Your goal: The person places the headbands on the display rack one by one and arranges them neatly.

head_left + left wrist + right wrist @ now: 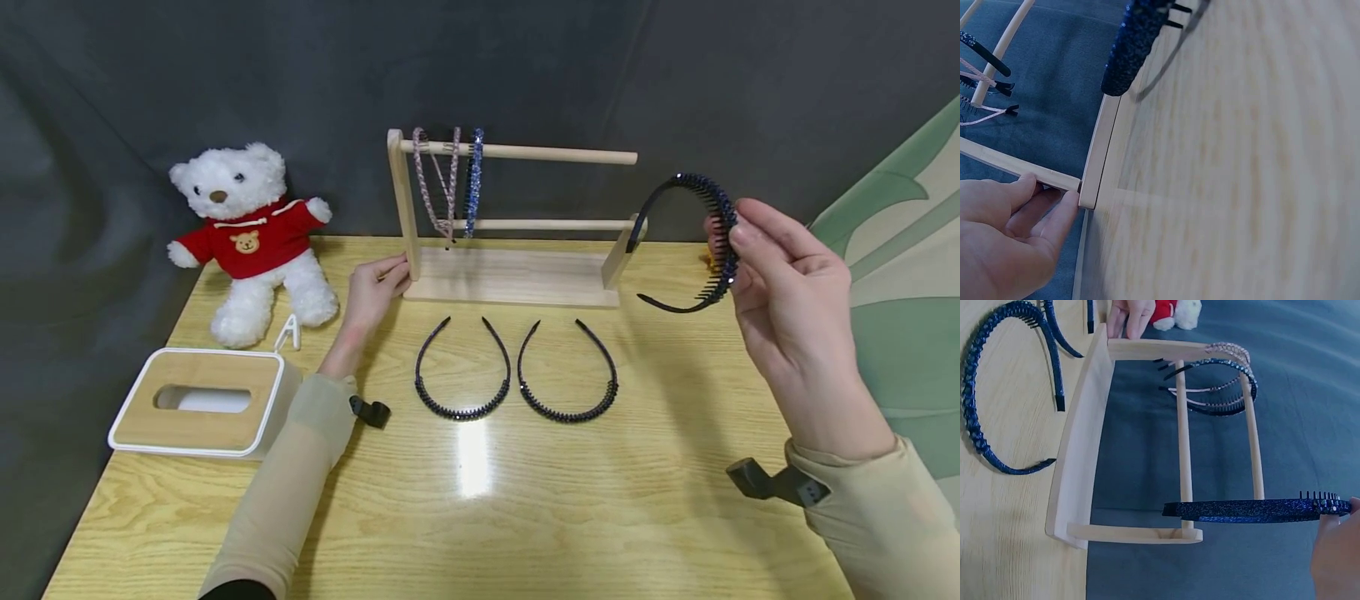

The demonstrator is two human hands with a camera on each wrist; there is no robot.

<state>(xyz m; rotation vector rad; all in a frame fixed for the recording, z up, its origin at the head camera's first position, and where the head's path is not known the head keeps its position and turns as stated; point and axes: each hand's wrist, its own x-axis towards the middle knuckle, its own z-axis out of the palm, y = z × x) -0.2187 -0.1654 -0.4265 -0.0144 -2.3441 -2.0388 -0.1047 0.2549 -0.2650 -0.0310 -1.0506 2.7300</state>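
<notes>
My right hand (795, 283) pinches a dark, toothed headband (705, 185) by its beaded top between thumb and fingers. In the head view this headband is raised beside the right end of a wooden headband rack (510, 275), its open ends toward the rack. At the rack's left end, my left hand (371, 292) grips the foot of the upright post (1019, 165) with thumb and fingers. Two pink braided headbands (422, 175) and a glittery blue headband (475, 183) hang on the upper bar's left part. A dark headband (461, 413) and another dark headband (568, 416) lie before the rack.
A white teddy bear (255, 242) in a red sweater sits at the back left. In front of it are a white letter A (292, 333) and a tissue box (202, 358) with a wooden lid. Dark cloth (525, 67) hangs behind the table (562, 517).
</notes>
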